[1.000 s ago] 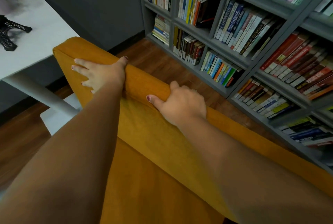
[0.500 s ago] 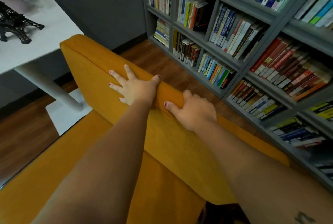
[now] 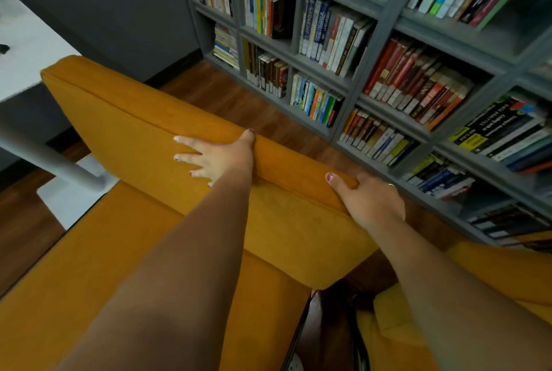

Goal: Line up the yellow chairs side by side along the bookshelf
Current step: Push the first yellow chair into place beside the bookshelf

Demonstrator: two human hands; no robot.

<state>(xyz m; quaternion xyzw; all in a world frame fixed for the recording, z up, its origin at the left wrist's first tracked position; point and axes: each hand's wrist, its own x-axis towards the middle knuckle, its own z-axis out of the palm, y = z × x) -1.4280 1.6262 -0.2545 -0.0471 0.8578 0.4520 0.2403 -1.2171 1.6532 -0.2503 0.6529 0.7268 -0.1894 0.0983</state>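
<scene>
Matt woven cloth covers the yellow chair (image 3: 143, 119); glossy wood floor (image 3: 239, 101).

Chair (image 3: 143, 131) at centre, backrest twd bookshelf (image 3: 448, 38) at 1-3 o'clock, L hand (image 3: 215, 158) flat on backrest front, R hand (image 3: 370, 200) over its top edge, table (image 3: 27, 51) at 10 o'clock, 2nd chair (image 3: 397, 340) at 5 o'clock

The right grip (image 3: 373, 200) has its fingers vanishing over the far side of the yellow chair (image 3: 149, 137) back. The second yellow chair (image 3: 388, 340), near right, is mostly cut off by the frame edge and the forearm (image 3: 466, 296). The dark thing (image 3: 3, 48) on the white surface (image 3: 30, 51) is just a sliver at the left edge.
</scene>
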